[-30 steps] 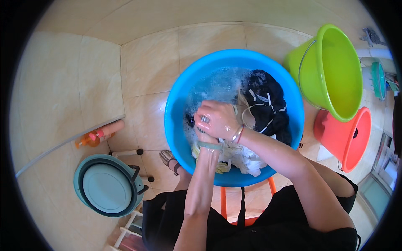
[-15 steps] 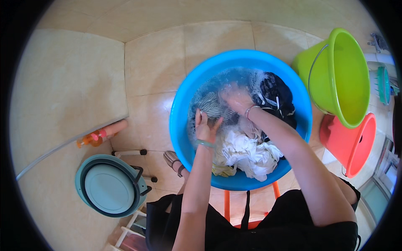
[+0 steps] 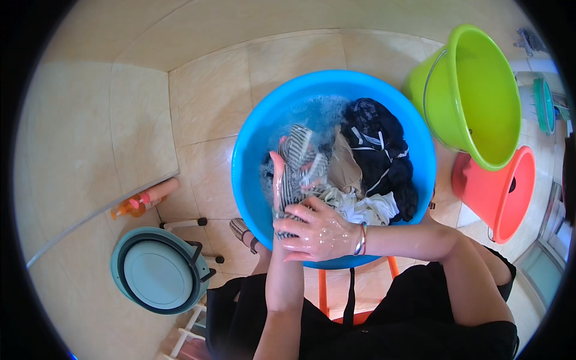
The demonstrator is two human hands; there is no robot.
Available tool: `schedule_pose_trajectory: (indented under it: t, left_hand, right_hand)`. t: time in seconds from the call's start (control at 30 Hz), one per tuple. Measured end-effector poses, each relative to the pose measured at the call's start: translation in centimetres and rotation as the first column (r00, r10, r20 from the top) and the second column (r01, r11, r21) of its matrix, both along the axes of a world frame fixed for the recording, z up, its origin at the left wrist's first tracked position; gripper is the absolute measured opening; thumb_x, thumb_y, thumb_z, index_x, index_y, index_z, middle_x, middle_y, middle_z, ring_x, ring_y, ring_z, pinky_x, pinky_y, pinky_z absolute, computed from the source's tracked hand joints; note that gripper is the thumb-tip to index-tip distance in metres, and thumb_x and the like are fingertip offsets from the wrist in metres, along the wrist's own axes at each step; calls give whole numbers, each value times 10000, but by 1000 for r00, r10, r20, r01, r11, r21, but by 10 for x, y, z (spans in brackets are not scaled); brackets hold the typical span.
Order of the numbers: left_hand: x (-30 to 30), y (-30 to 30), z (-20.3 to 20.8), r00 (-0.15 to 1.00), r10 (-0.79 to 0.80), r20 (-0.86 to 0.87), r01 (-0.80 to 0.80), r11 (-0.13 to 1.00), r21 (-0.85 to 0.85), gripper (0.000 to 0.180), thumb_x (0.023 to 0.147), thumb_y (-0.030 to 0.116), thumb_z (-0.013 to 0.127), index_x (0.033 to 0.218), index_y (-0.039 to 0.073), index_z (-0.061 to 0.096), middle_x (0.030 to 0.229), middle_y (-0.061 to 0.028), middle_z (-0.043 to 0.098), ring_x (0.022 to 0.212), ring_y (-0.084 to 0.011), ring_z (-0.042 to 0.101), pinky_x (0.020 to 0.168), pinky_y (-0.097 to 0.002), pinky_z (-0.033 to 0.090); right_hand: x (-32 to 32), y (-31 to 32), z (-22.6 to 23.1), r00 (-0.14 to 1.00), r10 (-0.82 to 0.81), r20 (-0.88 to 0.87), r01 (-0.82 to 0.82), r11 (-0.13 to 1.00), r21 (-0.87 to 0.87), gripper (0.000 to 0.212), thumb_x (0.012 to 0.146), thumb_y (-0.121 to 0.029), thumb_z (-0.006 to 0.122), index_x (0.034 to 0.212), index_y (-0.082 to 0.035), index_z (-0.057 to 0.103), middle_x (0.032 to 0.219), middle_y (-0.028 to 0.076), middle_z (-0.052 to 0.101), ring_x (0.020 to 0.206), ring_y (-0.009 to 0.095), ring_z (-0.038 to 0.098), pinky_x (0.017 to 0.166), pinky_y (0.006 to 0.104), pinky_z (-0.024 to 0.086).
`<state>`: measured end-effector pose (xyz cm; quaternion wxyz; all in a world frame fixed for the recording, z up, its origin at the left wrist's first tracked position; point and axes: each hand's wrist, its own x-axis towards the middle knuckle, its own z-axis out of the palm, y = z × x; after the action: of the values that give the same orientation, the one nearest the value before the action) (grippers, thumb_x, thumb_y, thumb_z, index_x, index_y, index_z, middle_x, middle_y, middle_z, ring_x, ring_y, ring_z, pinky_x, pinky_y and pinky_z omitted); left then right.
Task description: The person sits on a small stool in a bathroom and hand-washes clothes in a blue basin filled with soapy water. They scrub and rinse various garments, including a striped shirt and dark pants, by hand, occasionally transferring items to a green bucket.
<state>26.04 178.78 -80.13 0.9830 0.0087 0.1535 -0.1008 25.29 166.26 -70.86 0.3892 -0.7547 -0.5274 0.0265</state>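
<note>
A wet grey-and-white striped cloth is lifted above soapy water in a big blue basin. It drapes over the palm of my left hand, which holds it from beneath; the cloth hides part of those fingers. My right hand, wet with suds, lies across my left wrist, its fingers closed on the cloth's near end. Beside them in the basin are a white cloth, a beige cloth and black clothing with white trim.
To the right stand a lime-green bucket and a coral-red bucket. At the left are a grey-green folding basin and bottles by the wall. An orange-legged stool is below the basin.
The striped cloth has come up out of the water. My right hand has moved from the basin's middle back to my left wrist and grips the cloth there.
</note>
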Motion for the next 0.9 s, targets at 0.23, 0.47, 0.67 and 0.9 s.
schedule_pose_trajectory:
  t: [0.23,0.47,0.67,0.9]
  left_hand:
    - [-6,-22,-2,993,56,-107,-52,998,37,515,948,537,491,1295,157,514,1125,-68,624,915,-182,570,668,-329,495]
    - [-25,-48,21,786,317,-531,-182,939,293,498,943,524,502,1240,127,549,1114,-55,638,947,-206,590,734,-375,508]
    - [-12,-32,1,742,323,-587,-15,884,468,417,944,421,490,1234,132,570,1145,-49,642,1111,-246,590,963,-425,453]
    - [-34,20,-64,800,303,-518,-2,865,502,629,965,466,507,1477,207,251,1515,-98,234,1383,-352,265,1073,-637,336]
  right_hand:
    - [15,5,-7,949,-315,7,313,945,93,227,674,-341,776,747,-183,632,894,-16,526,756,181,533,573,285,441]
    - [45,24,-36,919,-338,-205,357,932,61,152,731,-202,688,639,-134,588,722,37,559,652,227,609,544,353,504]
    - [98,12,-131,721,-647,-248,540,749,-383,295,872,-357,570,738,-114,671,860,105,657,748,341,651,632,448,527]
    - [107,0,-179,900,-437,-8,384,800,-462,566,877,-333,639,1355,-114,428,1355,191,433,1138,383,534,864,451,512]
